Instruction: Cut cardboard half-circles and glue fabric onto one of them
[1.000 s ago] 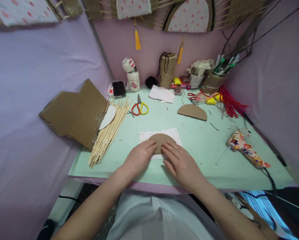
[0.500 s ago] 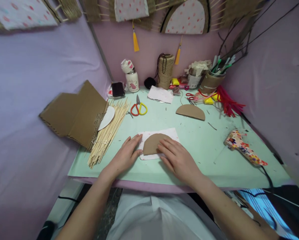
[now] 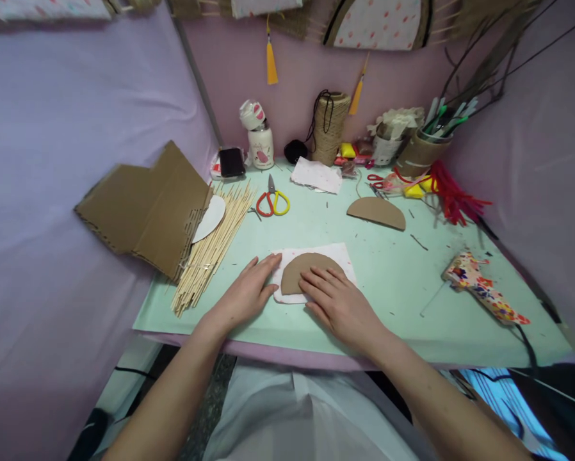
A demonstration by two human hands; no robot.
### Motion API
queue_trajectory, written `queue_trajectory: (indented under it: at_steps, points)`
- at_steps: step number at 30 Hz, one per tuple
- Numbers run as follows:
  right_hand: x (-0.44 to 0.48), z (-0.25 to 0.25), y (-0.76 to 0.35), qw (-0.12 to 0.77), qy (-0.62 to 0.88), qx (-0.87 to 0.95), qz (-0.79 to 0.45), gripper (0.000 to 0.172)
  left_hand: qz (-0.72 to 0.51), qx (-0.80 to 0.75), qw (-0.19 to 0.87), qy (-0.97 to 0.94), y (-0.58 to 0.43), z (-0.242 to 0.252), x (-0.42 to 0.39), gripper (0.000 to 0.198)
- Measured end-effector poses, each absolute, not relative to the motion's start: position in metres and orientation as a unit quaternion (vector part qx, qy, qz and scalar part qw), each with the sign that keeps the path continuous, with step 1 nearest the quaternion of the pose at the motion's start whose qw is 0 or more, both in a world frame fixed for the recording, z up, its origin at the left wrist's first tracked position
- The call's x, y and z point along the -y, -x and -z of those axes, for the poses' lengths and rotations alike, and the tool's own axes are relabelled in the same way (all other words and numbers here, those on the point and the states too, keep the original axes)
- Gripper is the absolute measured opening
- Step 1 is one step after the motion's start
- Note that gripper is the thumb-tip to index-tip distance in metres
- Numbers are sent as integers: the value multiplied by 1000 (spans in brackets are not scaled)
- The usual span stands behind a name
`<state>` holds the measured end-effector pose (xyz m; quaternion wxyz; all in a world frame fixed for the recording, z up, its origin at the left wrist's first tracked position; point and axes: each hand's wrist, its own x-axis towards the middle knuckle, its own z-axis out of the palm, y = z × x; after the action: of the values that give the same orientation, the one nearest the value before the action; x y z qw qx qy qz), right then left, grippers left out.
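Note:
A brown cardboard half circle (image 3: 294,272) lies flat on a white fabric piece with pink spots (image 3: 346,253), near the front of the table. My right hand (image 3: 338,304) rests over the right part of the cardboard, its fingers stretched out and covering that side. At the fabric's left edge lies my left hand (image 3: 251,288), palm down with fingers extended, touching the cloth. Behind them, a second cardboard half circle (image 3: 376,212) rests alone on the table.
Left are thin wooden sticks (image 3: 210,256), a white half circle (image 3: 210,219) and folded cardboard (image 3: 143,208). Scissors (image 3: 272,200) lie behind my hands. A flower-patterned glue gun (image 3: 484,288) with a cord is at right. A twine spool (image 3: 330,131) and bottle (image 3: 260,146) stand at the back.
The view has shifted slightly, so the table's things sit a little further right. My right hand has slid slightly left over the cardboard; my left hand stays at the fabric's edge.

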<state>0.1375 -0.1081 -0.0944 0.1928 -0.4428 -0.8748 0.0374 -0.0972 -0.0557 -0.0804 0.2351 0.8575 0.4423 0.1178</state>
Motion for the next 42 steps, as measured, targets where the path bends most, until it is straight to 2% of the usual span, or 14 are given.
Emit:
queue_trajectory:
  at_steps: [21, 27, 32, 35, 42]
  points:
    - [108, 92, -140, 168, 452, 874, -55, 40, -133, -439, 229, -858, 101, 79, 55, 59]
    - [104, 83, -147, 167, 494, 852, -47, 64, -109, -433, 150, -882, 68, 58, 66, 56]
    - [100, 88, -146, 107, 484, 864, -92, 91, -8, -421, 125, -899, 41, 63, 76, 77]
    - [101, 92, -147, 84, 480, 868, -98, 104, 23, -410, 119, -904, 39, 69, 77, 83]
    - [102, 91, -149, 73, 474, 872, -95, 114, 28, -393, 107, -913, 42, 75, 78, 88]
